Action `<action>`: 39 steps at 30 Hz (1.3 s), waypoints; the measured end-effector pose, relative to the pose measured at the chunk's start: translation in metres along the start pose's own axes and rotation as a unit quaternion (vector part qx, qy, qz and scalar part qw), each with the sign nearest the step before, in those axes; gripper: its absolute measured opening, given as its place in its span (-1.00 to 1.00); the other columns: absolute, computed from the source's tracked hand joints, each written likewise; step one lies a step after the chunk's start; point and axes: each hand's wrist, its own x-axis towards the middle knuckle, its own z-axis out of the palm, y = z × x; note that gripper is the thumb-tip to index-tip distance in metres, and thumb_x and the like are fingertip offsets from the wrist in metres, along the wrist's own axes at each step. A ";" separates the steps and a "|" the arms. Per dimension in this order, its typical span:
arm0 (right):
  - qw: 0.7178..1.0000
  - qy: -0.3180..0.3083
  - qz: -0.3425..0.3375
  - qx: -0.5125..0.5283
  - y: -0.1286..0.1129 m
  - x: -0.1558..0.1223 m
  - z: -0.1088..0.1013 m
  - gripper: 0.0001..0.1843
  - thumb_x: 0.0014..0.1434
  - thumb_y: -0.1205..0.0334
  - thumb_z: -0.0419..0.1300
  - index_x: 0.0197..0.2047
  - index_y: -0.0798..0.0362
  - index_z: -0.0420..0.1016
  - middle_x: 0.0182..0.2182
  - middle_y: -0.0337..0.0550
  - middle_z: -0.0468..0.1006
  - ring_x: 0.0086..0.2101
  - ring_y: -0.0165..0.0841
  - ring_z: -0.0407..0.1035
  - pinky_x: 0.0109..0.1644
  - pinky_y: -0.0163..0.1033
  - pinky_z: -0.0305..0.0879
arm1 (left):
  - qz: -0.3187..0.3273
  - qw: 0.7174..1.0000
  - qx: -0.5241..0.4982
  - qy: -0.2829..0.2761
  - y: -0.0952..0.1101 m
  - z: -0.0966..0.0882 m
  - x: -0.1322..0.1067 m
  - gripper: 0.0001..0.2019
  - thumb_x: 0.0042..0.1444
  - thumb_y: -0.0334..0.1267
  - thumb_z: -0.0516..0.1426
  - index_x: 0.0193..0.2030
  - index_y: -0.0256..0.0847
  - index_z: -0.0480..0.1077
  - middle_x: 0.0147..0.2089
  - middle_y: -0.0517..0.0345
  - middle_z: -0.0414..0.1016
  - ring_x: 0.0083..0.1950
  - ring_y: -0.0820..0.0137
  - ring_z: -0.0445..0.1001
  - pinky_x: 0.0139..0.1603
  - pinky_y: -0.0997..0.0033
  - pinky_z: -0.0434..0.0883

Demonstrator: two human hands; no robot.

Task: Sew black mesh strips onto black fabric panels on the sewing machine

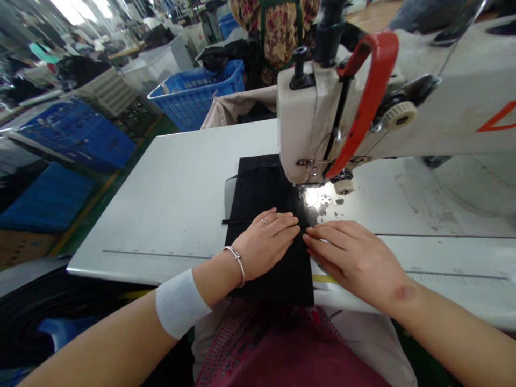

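Observation:
A black fabric piece (262, 191) lies on the white sewing table, its right edge running under the head of the sewing machine (300, 123). My left hand (268, 242) rests flat on top of the cloth, fingers stretched out towards that edge. At the same edge, the fingertips of my right hand (346, 252) are pressed together on the cloth's border, the thumb mostly hidden below. A mesh-like grey scrap (229, 196) and a thin black strip (229, 221) stick out on the fabric's left side. The fabric's near end hangs over the table's front edge.
Printed rulers (157, 255) run along the front of the tabletop. A red lever (363, 102) fronts the machine head. Beyond the table stand a beige cloth-lined container (234, 105) and a blue plastic basket (197, 91). Blue crates (76, 134) stand left of the table.

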 end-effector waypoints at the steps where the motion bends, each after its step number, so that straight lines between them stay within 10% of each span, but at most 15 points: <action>1: 1.000 0.000 -0.001 0.000 0.000 0.000 0.000 -0.73 0.24 0.36 0.14 0.00 0.08 0.49 -0.11 -0.09 0.57 -0.07 -0.22 0.41 0.01 -0.05 0.37 | 0.001 1.000 0.003 0.008 0.000 0.000 0.000 -0.72 0.32 -0.33 -0.02 0.13 -0.27 0.30 0.15 0.00 0.40 0.25 0.28 0.31 0.35 0.06 0.23; 18: 1.000 0.003 0.017 0.006 -0.001 0.002 -0.003 -0.72 0.23 0.33 0.16 0.00 0.09 0.51 -0.04 -0.04 0.53 -0.05 -0.19 0.40 0.05 -0.04 0.35 | -0.085 0.993 -0.036 0.076 -0.005 -0.002 -0.005 -0.85 0.30 -0.35 0.02 -0.13 -0.26 0.42 -0.13 0.05 0.50 -0.06 0.32 0.43 0.03 0.21 0.40; 39: 0.999 -0.001 0.010 0.053 0.001 0.003 -0.007 -0.80 0.24 0.33 0.15 -0.11 0.09 0.56 -0.19 -0.04 0.54 -0.16 -0.24 0.40 -0.07 -0.06 0.36 | 0.011 1.000 -0.003 -0.025 -0.005 -0.001 -0.003 -0.64 0.33 -0.43 -0.09 0.23 -0.30 0.23 0.21 0.00 0.34 0.18 0.24 0.28 0.20 0.11 0.33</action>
